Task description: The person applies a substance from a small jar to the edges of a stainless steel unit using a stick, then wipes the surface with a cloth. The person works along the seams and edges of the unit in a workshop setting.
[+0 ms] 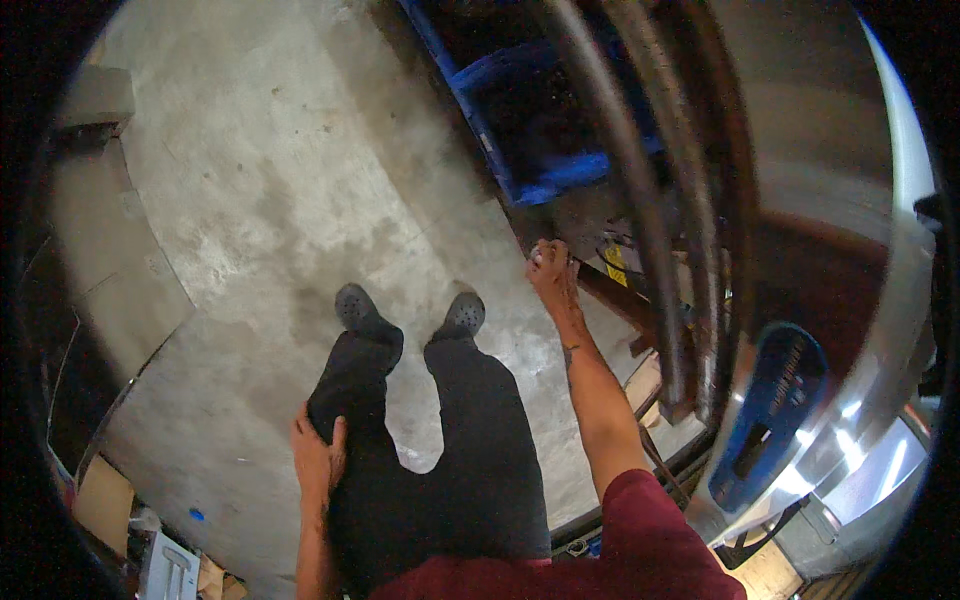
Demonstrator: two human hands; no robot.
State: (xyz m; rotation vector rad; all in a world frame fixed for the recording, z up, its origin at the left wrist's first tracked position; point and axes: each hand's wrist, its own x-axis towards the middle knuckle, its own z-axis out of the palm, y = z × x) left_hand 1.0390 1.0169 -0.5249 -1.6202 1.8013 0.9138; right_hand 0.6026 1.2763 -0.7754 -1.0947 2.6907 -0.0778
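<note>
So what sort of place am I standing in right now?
Probably a workshop or storage room, though the view can't settle which. The signs are a stained, bare concrete floor, a blue crate-like bin and several long, dark bars beside it.

Stained concrete floor [230, 330], small blue object [197, 515], brown cardboard piece [104, 503], grey case [168, 572]
</note>
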